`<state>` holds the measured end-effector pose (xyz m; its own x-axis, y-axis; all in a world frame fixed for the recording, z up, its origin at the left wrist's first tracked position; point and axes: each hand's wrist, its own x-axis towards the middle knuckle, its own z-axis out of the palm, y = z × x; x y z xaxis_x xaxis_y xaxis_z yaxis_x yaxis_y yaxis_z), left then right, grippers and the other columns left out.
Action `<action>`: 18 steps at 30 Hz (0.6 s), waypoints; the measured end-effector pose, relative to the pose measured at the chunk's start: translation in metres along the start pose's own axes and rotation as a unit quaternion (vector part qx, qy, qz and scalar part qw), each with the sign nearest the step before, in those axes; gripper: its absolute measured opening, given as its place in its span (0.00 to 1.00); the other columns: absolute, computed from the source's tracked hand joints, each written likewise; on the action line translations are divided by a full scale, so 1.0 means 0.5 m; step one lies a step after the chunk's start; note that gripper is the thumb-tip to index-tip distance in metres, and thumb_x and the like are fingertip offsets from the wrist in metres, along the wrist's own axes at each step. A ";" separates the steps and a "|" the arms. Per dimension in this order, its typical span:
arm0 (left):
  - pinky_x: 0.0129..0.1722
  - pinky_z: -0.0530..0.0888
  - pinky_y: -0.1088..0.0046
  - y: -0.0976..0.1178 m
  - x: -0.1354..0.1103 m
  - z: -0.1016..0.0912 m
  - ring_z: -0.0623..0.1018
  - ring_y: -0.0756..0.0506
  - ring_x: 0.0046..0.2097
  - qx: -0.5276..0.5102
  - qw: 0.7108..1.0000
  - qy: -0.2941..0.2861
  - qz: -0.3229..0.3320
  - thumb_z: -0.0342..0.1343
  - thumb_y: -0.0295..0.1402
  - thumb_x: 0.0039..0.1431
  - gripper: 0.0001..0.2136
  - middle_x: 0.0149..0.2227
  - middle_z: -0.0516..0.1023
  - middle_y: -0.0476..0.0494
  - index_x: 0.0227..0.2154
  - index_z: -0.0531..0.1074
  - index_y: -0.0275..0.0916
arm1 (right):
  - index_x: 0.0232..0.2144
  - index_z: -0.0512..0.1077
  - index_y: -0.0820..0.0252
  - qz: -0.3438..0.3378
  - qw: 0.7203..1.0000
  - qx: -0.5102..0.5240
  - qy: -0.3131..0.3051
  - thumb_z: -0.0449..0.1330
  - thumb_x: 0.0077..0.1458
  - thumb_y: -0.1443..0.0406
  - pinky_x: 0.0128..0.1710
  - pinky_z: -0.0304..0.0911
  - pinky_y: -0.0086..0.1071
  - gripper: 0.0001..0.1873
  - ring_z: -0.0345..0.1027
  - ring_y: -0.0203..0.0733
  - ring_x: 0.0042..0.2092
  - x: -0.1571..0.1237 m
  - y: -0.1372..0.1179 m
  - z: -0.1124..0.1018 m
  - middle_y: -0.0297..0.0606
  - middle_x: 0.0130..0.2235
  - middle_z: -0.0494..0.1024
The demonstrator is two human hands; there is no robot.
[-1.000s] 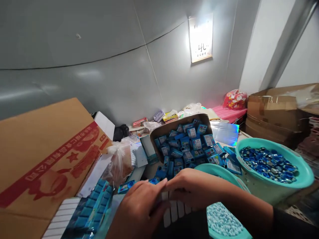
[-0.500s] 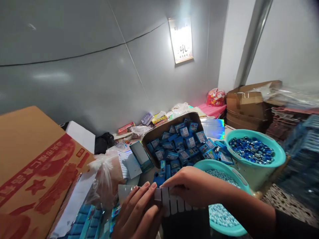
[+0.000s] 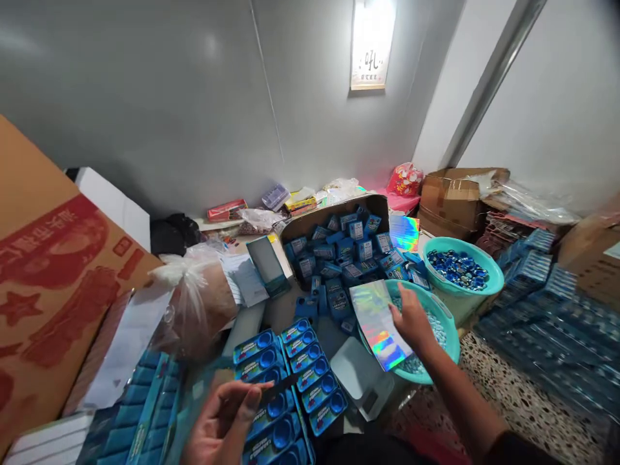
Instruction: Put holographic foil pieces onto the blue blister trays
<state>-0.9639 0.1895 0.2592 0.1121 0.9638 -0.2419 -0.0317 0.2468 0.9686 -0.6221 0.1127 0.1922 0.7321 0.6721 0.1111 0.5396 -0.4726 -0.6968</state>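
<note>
Both hands bare, no gloves; R forearm point(image 3: 455, 394) bare, dark sleeve edge at elbow.

Head-worn view, forward and downward

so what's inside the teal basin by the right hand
Small pale blue pellets fill the near teal basin. The right hand and its holographic sheet cover most of them, hiding the basin's bottom.
</note>
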 end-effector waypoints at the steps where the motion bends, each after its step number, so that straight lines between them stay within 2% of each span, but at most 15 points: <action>1: 0.40 0.78 0.82 -0.002 -0.009 0.001 0.83 0.49 0.39 -0.022 0.999 -0.006 -0.032 0.73 0.48 0.36 0.23 0.33 0.84 0.49 0.30 0.72 0.41 | 0.60 0.64 0.68 -0.050 0.996 0.069 -0.025 0.56 0.58 0.67 0.60 0.58 0.47 0.27 0.65 0.55 0.58 -0.040 -0.036 0.014 0.58 0.55 0.71; 2: 0.41 0.78 0.81 -0.004 -0.019 0.002 0.83 0.47 0.39 -0.037 0.998 -0.002 -0.054 0.73 0.48 0.36 0.23 0.33 0.84 0.48 0.31 0.72 0.40 | 0.60 0.65 0.63 -0.102 0.977 0.168 -0.087 0.57 0.59 0.63 0.58 0.62 0.45 0.27 0.68 0.51 0.55 -0.082 -0.076 0.026 0.53 0.54 0.73; 4: 0.40 0.79 0.77 -0.012 -0.042 0.002 0.83 0.45 0.40 -0.048 0.995 0.005 -0.085 0.74 0.47 0.35 0.24 0.33 0.84 0.48 0.32 0.72 0.39 | 0.62 0.64 0.53 -0.168 0.891 0.321 -0.274 0.64 0.56 0.57 0.53 0.66 0.41 0.32 0.71 0.46 0.52 -0.164 -0.157 0.046 0.44 0.55 0.74; 5: 0.40 0.79 0.76 -0.017 -0.054 0.000 0.83 0.44 0.40 -0.050 0.994 0.005 -0.096 0.74 0.47 0.36 0.24 0.33 0.84 0.47 0.32 0.72 0.39 | 0.61 0.65 0.51 -0.171 0.864 0.357 -0.313 0.68 0.51 0.56 0.52 0.67 0.40 0.36 0.72 0.45 0.50 -0.199 -0.191 0.055 0.41 0.53 0.76; 7: 0.41 0.80 0.72 -0.029 -0.079 -0.005 0.83 0.43 0.41 -0.049 0.993 0.002 -0.110 0.72 0.48 0.39 0.23 0.33 0.84 0.46 0.33 0.72 0.39 | 0.49 0.77 0.55 -0.158 0.841 0.389 -0.340 0.70 0.47 0.55 0.46 0.68 0.37 0.26 0.74 0.44 0.43 -0.249 -0.240 0.072 0.39 0.43 0.81; 9: 0.42 0.80 0.68 -0.042 -0.100 -0.011 0.83 0.41 0.40 -0.033 0.994 0.007 -0.106 0.71 0.49 0.40 0.23 0.33 0.83 0.45 0.32 0.72 0.38 | 0.34 0.81 0.59 -0.099 0.831 0.408 -0.364 0.69 0.49 0.55 0.35 0.65 0.33 0.15 0.72 0.40 0.33 -0.272 -0.258 0.088 0.37 0.31 0.81; 11: 0.40 0.80 0.66 -0.056 -0.115 -0.018 0.83 0.40 0.38 0.042 0.996 0.032 -0.070 0.68 0.52 0.41 0.23 0.32 0.83 0.43 0.31 0.75 0.38 | 0.27 0.80 0.61 -0.034 0.805 0.431 -0.408 0.68 0.50 0.54 0.29 0.60 0.30 0.15 0.68 0.36 0.28 -0.275 -0.252 0.103 0.36 0.25 0.78; 12: 0.40 0.80 0.65 -0.063 -0.121 -0.022 0.83 0.39 0.38 0.111 0.992 0.050 -0.029 0.67 0.53 0.44 0.21 0.32 0.83 0.42 0.30 0.76 0.39 | 0.28 0.80 0.62 -0.014 0.789 0.441 -0.429 0.69 0.49 0.54 0.28 0.59 0.30 0.15 0.67 0.35 0.27 -0.272 -0.243 0.109 0.35 0.25 0.77; 13: 0.43 0.79 0.62 -0.070 -0.125 -0.026 0.83 0.38 0.39 0.194 0.978 0.068 0.033 0.65 0.52 0.47 0.18 0.33 0.83 0.43 0.30 0.77 0.41 | 0.32 0.80 0.62 -0.003 0.776 0.448 -0.444 0.69 0.48 0.54 0.28 0.58 0.29 0.17 0.65 0.34 0.26 -0.269 -0.233 0.115 0.33 0.25 0.76; 14: 0.48 0.76 0.59 -0.079 -0.128 -0.031 0.82 0.39 0.40 0.280 0.950 0.082 0.109 0.63 0.49 0.50 0.15 0.34 0.83 0.45 0.30 0.77 0.42 | 0.37 0.80 0.62 0.004 0.767 0.451 -0.457 0.70 0.47 0.53 0.28 0.57 0.29 0.20 0.64 0.32 0.26 -0.265 -0.222 0.121 0.30 0.24 0.75; 16: 0.58 0.67 0.52 -0.100 -0.130 -0.040 0.81 0.41 0.41 0.420 0.865 0.092 0.260 0.61 0.42 0.55 0.07 0.34 0.83 0.48 0.30 0.77 0.45 | 0.46 0.76 0.61 0.022 0.753 0.449 -0.480 0.72 0.43 0.52 0.27 0.57 0.28 0.30 0.62 0.31 0.24 -0.259 -0.202 0.131 0.26 0.23 0.71; 18: 0.56 0.65 0.50 -0.124 -0.127 -0.048 0.79 0.42 0.39 0.491 0.794 0.096 0.346 0.61 0.38 0.56 0.04 0.35 0.80 0.47 0.30 0.76 0.46 | 0.49 0.72 0.62 0.044 0.747 0.434 -0.501 0.74 0.39 0.51 0.27 0.56 0.28 0.38 0.60 0.30 0.24 -0.255 -0.189 0.143 0.22 0.22 0.68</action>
<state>-0.9931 0.1155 0.2130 0.2485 0.8554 0.4545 0.7805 -0.4547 0.4290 -0.7962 0.1123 0.1930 -0.1652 0.9553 -0.2454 -0.2837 -0.2843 -0.9158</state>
